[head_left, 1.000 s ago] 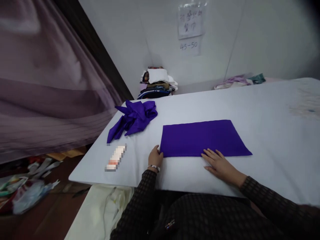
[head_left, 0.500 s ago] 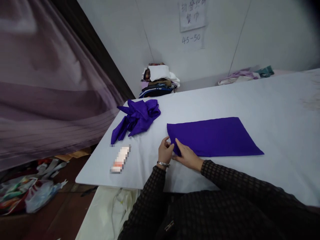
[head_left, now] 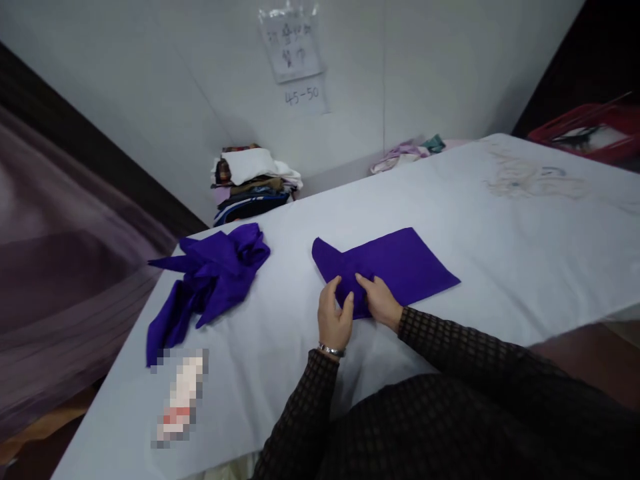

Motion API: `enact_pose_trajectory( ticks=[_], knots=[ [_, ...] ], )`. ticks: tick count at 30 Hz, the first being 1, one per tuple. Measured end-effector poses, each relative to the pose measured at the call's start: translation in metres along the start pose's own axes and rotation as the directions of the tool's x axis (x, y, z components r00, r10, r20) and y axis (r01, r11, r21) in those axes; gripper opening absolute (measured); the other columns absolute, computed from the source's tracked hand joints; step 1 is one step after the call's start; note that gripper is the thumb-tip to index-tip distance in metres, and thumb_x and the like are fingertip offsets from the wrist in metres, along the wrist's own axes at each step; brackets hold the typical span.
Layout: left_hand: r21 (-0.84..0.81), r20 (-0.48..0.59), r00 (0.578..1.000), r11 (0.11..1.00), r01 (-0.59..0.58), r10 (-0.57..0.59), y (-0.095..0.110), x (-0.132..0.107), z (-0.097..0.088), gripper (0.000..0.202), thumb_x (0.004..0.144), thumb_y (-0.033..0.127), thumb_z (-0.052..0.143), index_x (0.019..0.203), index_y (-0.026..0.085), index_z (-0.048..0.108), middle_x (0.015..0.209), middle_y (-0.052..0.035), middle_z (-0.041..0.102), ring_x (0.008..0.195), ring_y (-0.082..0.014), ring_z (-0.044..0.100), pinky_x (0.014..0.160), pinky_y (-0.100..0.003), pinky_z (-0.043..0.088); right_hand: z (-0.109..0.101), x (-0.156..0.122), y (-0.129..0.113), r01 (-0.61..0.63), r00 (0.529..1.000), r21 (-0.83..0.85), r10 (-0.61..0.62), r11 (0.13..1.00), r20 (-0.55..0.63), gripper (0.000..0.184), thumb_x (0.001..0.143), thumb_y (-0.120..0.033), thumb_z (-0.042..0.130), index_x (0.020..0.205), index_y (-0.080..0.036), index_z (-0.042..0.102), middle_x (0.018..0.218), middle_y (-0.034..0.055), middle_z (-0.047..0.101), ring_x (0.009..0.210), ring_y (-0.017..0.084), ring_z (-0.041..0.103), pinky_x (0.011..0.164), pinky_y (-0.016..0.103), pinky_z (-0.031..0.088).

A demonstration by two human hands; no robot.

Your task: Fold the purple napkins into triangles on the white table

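Observation:
A purple cloth napkin [head_left: 400,263] lies on the white-covered table [head_left: 295,400] in front of me. Its left end is turned up and bent over to the right. My right hand [head_left: 383,301] grips this folded part near the front edge, thumb on top, its other fingers partly hidden under the cloth. At the left edge of the fold is my left hand [head_left: 335,320], fingertips against the cloth, thumb and fingers apart. A second purple cloth [head_left: 220,273] lies crumpled to the left.
A pixelated flat object [head_left: 183,400] lies at the near left of the table. Against the wall stands a stack of folded clothes [head_left: 255,183]; more cloth [head_left: 405,157] lies at the far edge. A red basket [head_left: 590,133] is at the far right. A curtain [head_left: 75,287] hangs at left.
The napkin's left end has been lifted and bent over rightward; before, it lay nearly flat. My right hand has moved further onto the cloth. The view has turned right and downward.

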State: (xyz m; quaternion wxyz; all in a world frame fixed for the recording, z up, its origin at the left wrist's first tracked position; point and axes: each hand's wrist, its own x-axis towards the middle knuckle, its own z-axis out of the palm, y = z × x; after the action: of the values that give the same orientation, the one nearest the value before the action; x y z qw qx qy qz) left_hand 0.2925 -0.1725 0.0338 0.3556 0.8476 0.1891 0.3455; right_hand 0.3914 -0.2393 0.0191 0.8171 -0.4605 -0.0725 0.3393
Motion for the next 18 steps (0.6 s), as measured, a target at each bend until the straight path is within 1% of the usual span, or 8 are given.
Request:
enact_pose_trajectory(
  ticks=[2,4,9,12,14,15,16,18],
  knots=[
    [0.015,0.053,0.998,1.000,0.020,-0.020,-0.001,-0.003,0.004,0.040,0.088,0.029,0.052,0.126,0.020,0.048,0.126,-0.0115,0.054,0.119,-0.0216,0.050,0.099,-0.043,0.043,-0.017,0.003,-0.017,0.009,0.999,0.106,-0.005,0.994,-0.044,0.030,0.071,-0.036,0.069,0.094,-0.017,0.065,0.091,0.0057,0.071,0.092,0.022,0.064,0.083,0.036,0.051],
    [0.044,0.120,0.992,0.999,0.021,-0.027,-0.003,-0.008,0.011,0.041,0.088,0.029,0.051,0.128,0.019,0.046,0.130,-0.0122,0.051,0.122,-0.0221,0.046,0.101,-0.043,0.042,-0.037,0.004,-0.033,0.047,0.994,0.150,-0.032,0.988,-0.102,0.029,0.070,-0.033,0.071,0.095,-0.018,0.065,0.095,0.0051,0.071,0.094,0.022,0.064,0.083,0.036,0.052],
    [0.131,0.279,0.960,0.990,-0.043,0.005,-0.005,-0.021,0.035,0.044,0.088,0.029,0.050,0.130,0.019,0.044,0.139,-0.0127,0.043,0.130,-0.0236,0.039,0.106,-0.046,0.038,-0.099,-0.003,-0.065,0.150,0.954,0.067,-0.126,0.986,-0.273,0.023,0.075,-0.029,0.066,0.096,-0.021,0.063,0.101,0.0037,0.071,0.098,0.023,0.064,0.082,0.038,0.055],
    [0.175,0.352,0.935,0.977,-0.121,0.052,-0.004,-0.027,0.050,0.046,0.086,0.028,0.052,0.130,0.017,0.045,0.141,-0.0137,0.040,0.132,-0.0252,0.036,0.108,-0.047,0.034,-0.129,-0.010,-0.071,0.099,0.943,0.034,-0.083,0.994,-0.322,0.021,0.077,-0.025,0.062,0.097,-0.022,0.062,0.103,0.0034,0.070,0.097,0.022,0.064,0.080,0.039,0.056],
    [0.223,0.398,0.916,0.963,-0.151,0.052,-0.001,-0.029,0.058,0.049,0.083,0.028,0.054,0.130,0.015,0.045,0.143,-0.0148,0.038,0.133,-0.0267,0.034,0.109,-0.047,0.032,-0.139,-0.012,-0.075,0.042,0.942,0.032,-0.029,0.999,-0.335,0.019,0.077,-0.023,0.061,0.096,-0.022,0.062,0.103,0.0034,0.070,0.095,0.022,0.065,0.080,0.039,0.056],
    [0.250,0.417,0.908,0.955,-0.160,0.043,0.001,-0.030,0.061,0.052,0.082,0.029,0.056,0.130,0.014,0.045,0.144,-0.0151,0.037,0.134,-0.0277,0.033,0.109,-0.048,0.031,-0.139,-0.012,-0.078,0.025,0.944,0.029,-0.014,0.999,-0.331,0.018,0.077,-0.023,0.061,0.095,-0.022,0.062,0.101,0.0032,0.070,0.094,0.021,0.065,0.079,0.039,0.056],
    [0.277,0.431,0.902,0.947,-0.165,0.031,0.004,-0.030,0.064,0.054,0.081,0.030,0.058,0.131,0.014,0.045,0.145,-0.0151,0.036,0.134,-0.0287,0.031,0.109,-0.048,0.031,-0.136,-0.011,-0.082,0.022,0.950,0.023,-0.014,0.999,-0.313,0.018,0.077,-0.023,0.061,0.095,-0.022,0.062,0.100,0.0030,0.070,0.093,0.021,0.065,0.079,0.039,0.056],
    [0.323,0.442,0.897,0.931,-0.172,0.012,0.009,-0.029,0.069,0.058,0.079,0.031,0.060,0.133,0.014,0.043,0.146,-0.0148,0.035,0.135,-0.0300,0.029,0.108,-0.049,0.030,-0.125,-0.010,-0.095,0.065,0.971,-0.002,-0.064,0.998,-0.229,0.018,0.077,-0.027,0.063,0.094,-0.022,0.062,0.097,0.0028,0.071,0.093,0.021,0.065,0.080,0.038,0.055]
  ],
)
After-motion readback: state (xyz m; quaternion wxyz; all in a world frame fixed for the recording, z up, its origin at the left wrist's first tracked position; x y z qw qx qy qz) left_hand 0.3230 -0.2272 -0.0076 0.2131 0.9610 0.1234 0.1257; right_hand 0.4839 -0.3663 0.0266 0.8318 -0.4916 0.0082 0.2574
